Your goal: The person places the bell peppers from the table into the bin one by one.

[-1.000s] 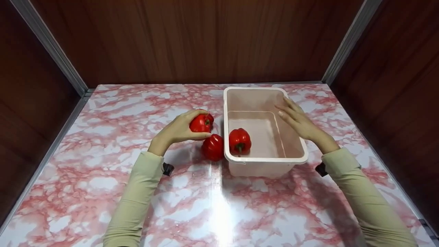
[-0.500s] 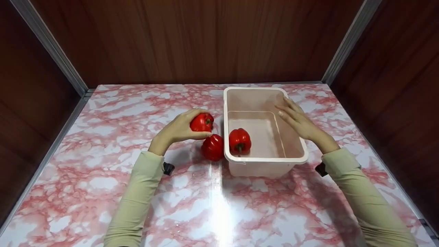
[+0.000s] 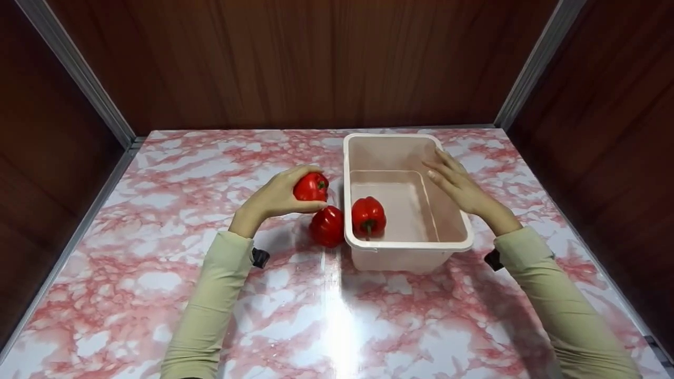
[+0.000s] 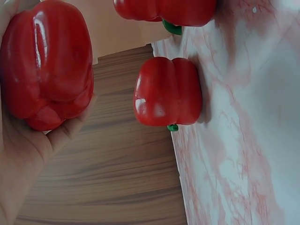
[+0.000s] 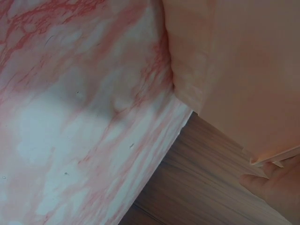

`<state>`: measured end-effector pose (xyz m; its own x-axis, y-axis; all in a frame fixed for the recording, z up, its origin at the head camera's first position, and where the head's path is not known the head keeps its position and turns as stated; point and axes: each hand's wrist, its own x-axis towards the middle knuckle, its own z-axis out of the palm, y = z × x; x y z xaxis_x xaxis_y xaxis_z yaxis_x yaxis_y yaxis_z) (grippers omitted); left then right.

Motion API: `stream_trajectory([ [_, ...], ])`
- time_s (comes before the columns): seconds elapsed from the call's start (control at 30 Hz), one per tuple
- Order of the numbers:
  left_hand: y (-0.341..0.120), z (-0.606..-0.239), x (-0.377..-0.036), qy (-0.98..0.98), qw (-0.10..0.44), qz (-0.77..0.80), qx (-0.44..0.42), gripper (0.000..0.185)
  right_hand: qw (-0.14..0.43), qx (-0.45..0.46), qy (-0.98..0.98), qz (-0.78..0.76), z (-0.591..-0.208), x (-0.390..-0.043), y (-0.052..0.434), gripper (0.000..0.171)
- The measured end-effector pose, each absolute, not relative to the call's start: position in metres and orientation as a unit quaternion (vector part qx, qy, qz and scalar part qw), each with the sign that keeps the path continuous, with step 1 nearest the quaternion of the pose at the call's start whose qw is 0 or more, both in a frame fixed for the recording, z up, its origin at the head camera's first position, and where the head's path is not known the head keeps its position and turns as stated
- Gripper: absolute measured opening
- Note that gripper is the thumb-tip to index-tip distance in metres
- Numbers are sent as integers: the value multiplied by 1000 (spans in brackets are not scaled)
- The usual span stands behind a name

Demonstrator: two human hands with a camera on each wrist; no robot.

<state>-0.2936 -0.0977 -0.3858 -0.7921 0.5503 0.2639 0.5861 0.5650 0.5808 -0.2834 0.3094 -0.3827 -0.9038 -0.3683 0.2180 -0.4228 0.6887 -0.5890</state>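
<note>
left hand [image 3: 274, 199] grip: fingers curled round red bell pepper [image 3: 311, 187], now lifted slightly, left of pink plastic bin [image 3: 408, 245] | 2nd pepper [image 3: 327, 226] on table [image 3: 158, 273] beside bin | 3rd pepper [image 3: 368, 216] inside | right hand [image 3: 459, 187] unchanged, fingers straight on bin rim

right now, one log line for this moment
left hand: holds red pepper | right hand: rests on tub rim | peppers: one in tub, one beside

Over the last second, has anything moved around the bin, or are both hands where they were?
The left hand, gripping a red pepper, lifted it slightly up and toward the bin. The right hand stays resting on the bin's right rim. The pepper on the table and the pepper in the bin have not moved.
</note>
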Motion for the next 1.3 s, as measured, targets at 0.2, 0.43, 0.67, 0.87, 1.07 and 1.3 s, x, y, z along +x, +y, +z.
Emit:
stream_trajectory([
  [0.2, -97, -383, -294, -884, 34, -335, -324, 75, 40, 217, -917, 332, -381, -283, 310, 49],
  [0.43, -97, -382, -294, -883, 34, -337, -324, 73, 39, 218, -916, 334, -382, -284, 310, 47],
  [0.67, -96, -382, -293, -884, 23, -342, -318, 73, 37, 217, -916, 334, -384, -283, 309, 46],
  [0.87, -95, -381, -293, -885, 28, -336, -321, 73, 37, 214, -916, 337, -384, -283, 310, 46],
  [1.07, -93, -380, -294, -882, 43, -334, -330, 72, 35, 215, -917, 334, -384, -282, 309, 49],
  [1.3, -92, -381, -295, -879, 54, -330, -341, 72, 37, 217, -917, 334, -383, -283, 309, 50],
])
